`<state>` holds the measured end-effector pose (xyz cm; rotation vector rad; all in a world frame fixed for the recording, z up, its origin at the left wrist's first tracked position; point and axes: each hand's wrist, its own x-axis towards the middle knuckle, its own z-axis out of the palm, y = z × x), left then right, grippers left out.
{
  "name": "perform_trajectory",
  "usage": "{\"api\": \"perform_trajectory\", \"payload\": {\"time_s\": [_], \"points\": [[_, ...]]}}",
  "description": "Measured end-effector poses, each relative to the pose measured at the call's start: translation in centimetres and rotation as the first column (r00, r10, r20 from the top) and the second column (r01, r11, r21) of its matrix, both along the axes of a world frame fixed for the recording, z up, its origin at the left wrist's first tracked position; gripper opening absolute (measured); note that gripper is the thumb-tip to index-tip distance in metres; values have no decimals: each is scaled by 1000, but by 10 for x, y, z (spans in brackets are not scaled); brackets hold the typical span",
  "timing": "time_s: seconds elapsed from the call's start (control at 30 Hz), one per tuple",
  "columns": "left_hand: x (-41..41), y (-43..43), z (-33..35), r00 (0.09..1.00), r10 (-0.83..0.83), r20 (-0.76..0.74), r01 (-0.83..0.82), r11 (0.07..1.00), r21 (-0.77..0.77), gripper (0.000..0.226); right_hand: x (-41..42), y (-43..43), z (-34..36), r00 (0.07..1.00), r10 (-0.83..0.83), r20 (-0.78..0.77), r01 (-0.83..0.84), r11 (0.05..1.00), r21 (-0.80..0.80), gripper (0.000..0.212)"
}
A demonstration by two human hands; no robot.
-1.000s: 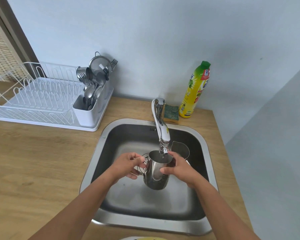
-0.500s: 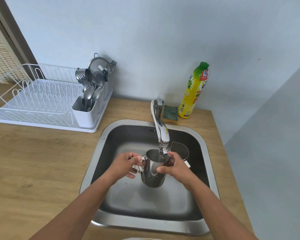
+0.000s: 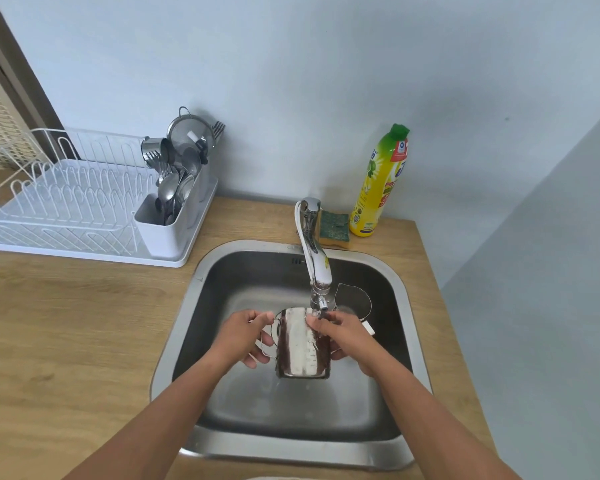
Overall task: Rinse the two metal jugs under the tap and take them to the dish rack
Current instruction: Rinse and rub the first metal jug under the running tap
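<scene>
Leftmost, the white wire dish rack [image 3: 66,202] stands on the wooden countertop [image 3: 66,323], its holder filled with metal cutlery [image 3: 174,188]. Over the square stainless sink [image 3: 291,448], the left hand [image 3: 243,337] grips the loop handle of the tilted cylindrical steel jug [image 3: 302,344], held just beneath the chrome tap [image 3: 315,261]. The right hand [image 3: 347,337] clasps its wall near the rim. Behind that hand, the second steel jug [image 3: 354,301] sits in the basin. A green-topped sponge [image 3: 334,226] and a yellow detergent bottle [image 3: 378,188] stand by the wall.
</scene>
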<state>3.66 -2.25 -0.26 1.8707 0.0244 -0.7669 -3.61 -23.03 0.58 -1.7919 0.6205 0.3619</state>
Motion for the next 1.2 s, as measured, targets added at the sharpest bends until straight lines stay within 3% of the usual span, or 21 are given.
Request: {"api": "perform_trajectory", "payload": {"time_s": [0.43, 0.83, 1.0, 1.2], "points": [[1, -2, -12, 992, 0, -129, -2, 1000, -16, 29, 0, 4, -2, 982, -39, -185, 27, 997, -67, 67], [1, -5, -8, 977, -63, -205, 60, 998, -23, 31, -2, 11, 2, 986, -22, -163, 20, 1000, -13, 66], [-3, -7, -10, 955, -107, -275, 73, 989, -130, 32, -6, 7, 2, 999, -32, -36, 25, 981, -194, 87], [-11, -18, -16, 925, -171, -340, 104, 973, -206, 26, -13, 4, 19, 999, 35, -12, -37, 922, -385, 99]]}}
